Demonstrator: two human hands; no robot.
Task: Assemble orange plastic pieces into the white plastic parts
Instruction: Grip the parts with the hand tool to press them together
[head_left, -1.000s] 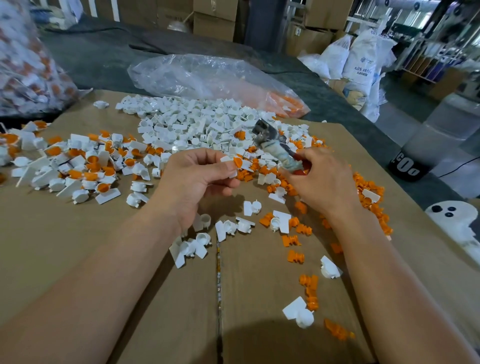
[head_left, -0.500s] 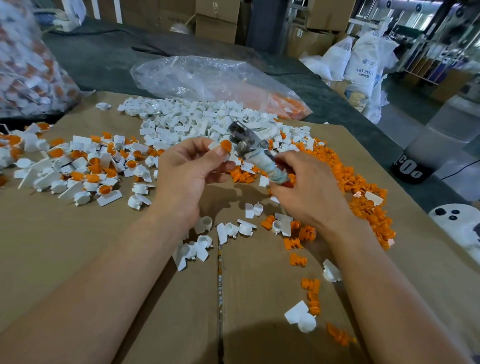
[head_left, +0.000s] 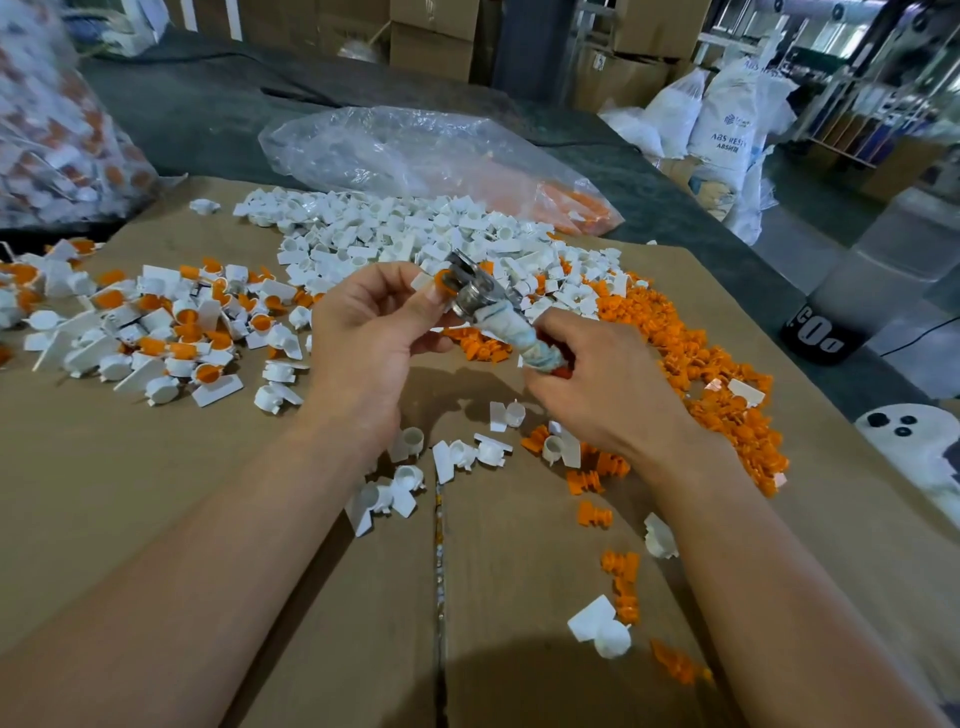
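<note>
Left hand (head_left: 363, 338) pinches a white part (head_left: 422, 282) above the cardboard (head_left: 156, 493), its orange piece (head_left: 442, 280) facing right, against the tool (head_left: 485, 297) head. Right hand (head_left: 597, 395) grips the wrapped handle, axis slanting up-left. The white pile (head_left: 395, 228) and orange pile (head_left: 696, 364) crowd the far and right edges; bare board lies nearest the person.

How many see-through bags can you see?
2. One clear bag lies behind the white pile, mid-table; the other bag sits at the far left edge, stuffed full. Others may be hidden.
</note>
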